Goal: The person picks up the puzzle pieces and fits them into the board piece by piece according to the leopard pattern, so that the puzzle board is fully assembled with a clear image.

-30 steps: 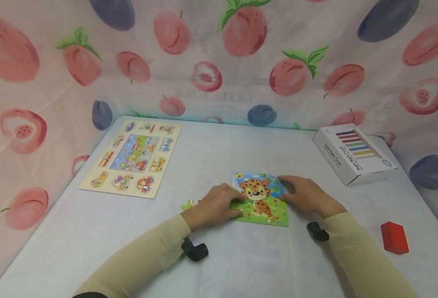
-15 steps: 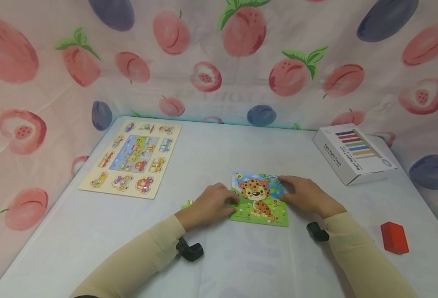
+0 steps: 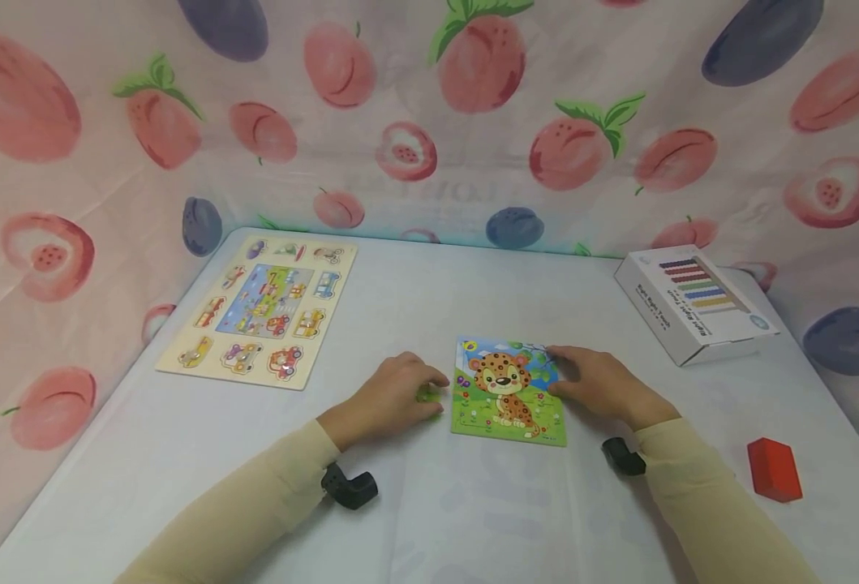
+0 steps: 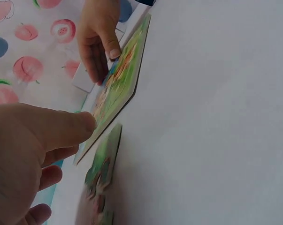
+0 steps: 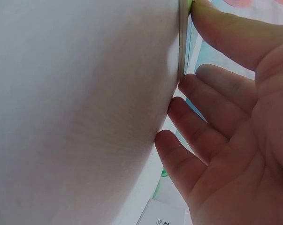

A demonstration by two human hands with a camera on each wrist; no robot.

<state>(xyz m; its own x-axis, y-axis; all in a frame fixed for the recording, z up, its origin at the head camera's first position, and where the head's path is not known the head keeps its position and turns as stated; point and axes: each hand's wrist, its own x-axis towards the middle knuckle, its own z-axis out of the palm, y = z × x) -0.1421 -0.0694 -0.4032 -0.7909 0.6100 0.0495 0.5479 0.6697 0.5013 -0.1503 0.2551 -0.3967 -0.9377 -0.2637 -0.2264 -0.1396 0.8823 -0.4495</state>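
A leopard puzzle board (image 3: 509, 397) lies flat on the table, a spotted cub on green grass under blue sky. My right hand (image 3: 604, 385) rests against its right side, index finger at the far corner and thumb on the right edge. In the right wrist view, its fingers (image 5: 193, 124) stretch past the board's edge, fairly straight. My left hand (image 3: 388, 401) is left of the board, with thumb and fingers apart. A green puzzle part with a jigsaw-cut edge (image 4: 103, 161) lies beside the board, below the left hand, mostly hidden in the head view.
A wooden vehicle puzzle board (image 3: 315, 341) lies at the back left. A white box (image 3: 655, 312) with a picture of coloured bead rows stands at the back right. A red block (image 3: 774, 470) sits right of the right forearm. Fruit-patterned cloth (image 3: 473, 146) walls the table's back.
My left hand has drawn away leftward from the leopard board, uncovering its left edge. The board and my right hand have stayed in place.
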